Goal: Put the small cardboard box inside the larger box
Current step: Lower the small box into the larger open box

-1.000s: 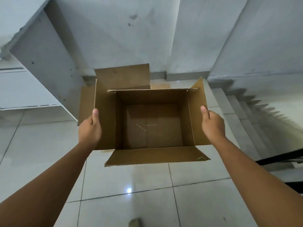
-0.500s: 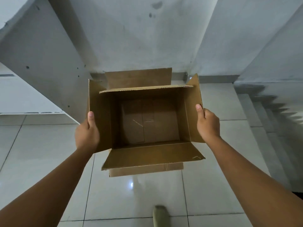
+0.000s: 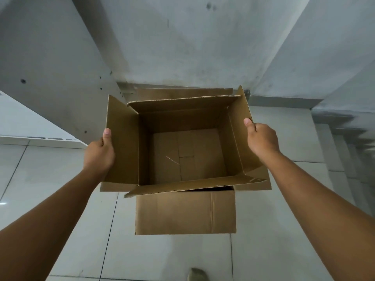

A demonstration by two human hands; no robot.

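- The small box [image 3: 183,153] was held in the air above the tiled floor [image 3: 60,179], its mouth open toward the camera and its inside empty.
- The left hand [image 3: 99,155] gripped the box's left flap, thumb on the inner face, fingers hidden behind the cardboard.
- The right hand [image 3: 262,139] gripped the right flap in the same way, thumb pressed to the inner face.
- The near flap hung outward and down; the far flap stood up behind the opening.
- The big box [image 3: 185,211] sat below and behind the small one, its front wall showing under the near flap and its flaps showing past the small box's edges.
- A shoe tip [image 3: 197,274] showed at the bottom edge.
- Stairs [image 3: 345,138] lay at the right, beside a grey wall [image 3: 182,47].
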